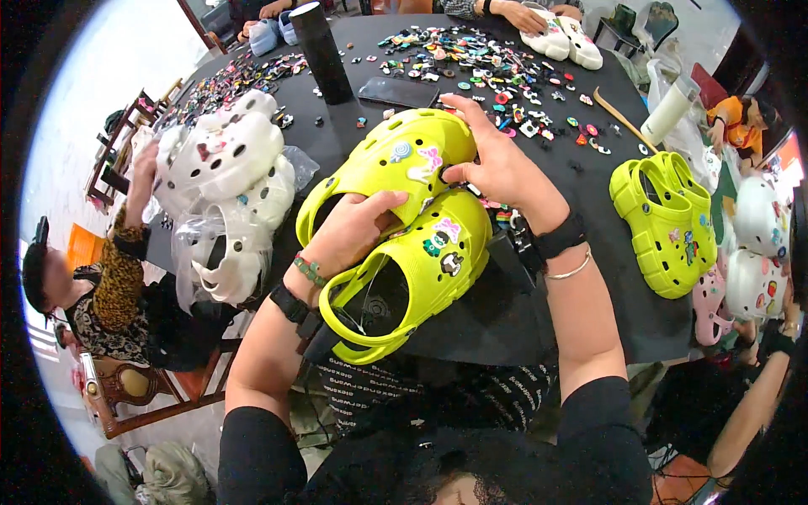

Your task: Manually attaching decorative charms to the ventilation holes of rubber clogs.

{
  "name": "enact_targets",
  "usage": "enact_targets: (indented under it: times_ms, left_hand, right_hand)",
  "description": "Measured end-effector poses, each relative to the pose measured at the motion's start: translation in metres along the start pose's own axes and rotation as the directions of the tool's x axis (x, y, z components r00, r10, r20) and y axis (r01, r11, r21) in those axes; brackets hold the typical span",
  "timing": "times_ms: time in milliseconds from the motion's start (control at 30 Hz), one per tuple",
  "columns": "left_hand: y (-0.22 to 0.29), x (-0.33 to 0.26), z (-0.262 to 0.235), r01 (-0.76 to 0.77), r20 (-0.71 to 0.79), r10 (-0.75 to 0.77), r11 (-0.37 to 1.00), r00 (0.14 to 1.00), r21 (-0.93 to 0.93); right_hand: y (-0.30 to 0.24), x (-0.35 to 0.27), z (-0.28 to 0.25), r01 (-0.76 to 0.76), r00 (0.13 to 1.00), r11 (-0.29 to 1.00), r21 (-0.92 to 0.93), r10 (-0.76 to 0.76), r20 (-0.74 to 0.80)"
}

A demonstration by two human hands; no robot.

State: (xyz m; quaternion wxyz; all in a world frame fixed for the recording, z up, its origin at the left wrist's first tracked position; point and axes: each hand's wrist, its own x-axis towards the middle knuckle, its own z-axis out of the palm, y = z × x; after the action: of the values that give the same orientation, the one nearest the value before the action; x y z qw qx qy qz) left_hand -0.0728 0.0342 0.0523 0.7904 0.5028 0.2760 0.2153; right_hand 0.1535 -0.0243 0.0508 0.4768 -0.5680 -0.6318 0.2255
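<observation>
We have the upper yellow-green clog (370, 172) at the middle of the frame, tilted against the lower yellow-green clog (421, 273). The step in hand looks like steadying the upper one to work on its charms. To do it well, we should brace the shell from inside, press near a hole rather than on the pink charm (427, 164), and keep the pair from sliding. Our left hand (347, 225) lays its thumb over the upper clog's edge; the other fingers are mostly hidden, though they appear clamped on it. Our right hand (505, 164) grips the toe, thumb and forefinger set wide apart across it. Beyond, loose charms (446, 52) cover the upper middle of the tabletop (581, 198), near a phone (398, 92). Another yellow-green pair (661, 223) stands at right, and white clogs (231, 151) at left.
</observation>
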Motion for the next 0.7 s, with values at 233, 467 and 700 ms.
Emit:
enact_targets:
  times_ms: [233, 467, 700]
  left_hand:
    - [0.003, -0.002, 0.005, 0.043, 0.001, -0.043, 0.999, 0.999, -0.015]
    - [0.010, -0.007, 0.011, 0.090, -0.082, -0.075, 0.974, 0.994, 0.206]
    - [0.002, 0.003, -0.004, 0.101, -0.101, -0.086, 0.982, 0.991, 0.162]
  right_hand:
    - [0.004, 0.004, -0.002, 0.014, 1.000, 0.993, -0.117, -0.012, 0.022]
    - [0.015, 0.005, 0.006, 0.082, 0.997, 0.984, -0.159, -0.081, 0.011]
    - [0.018, 0.004, 0.011, 0.023, 1.000, 0.988, -0.154, -0.026, -0.013]
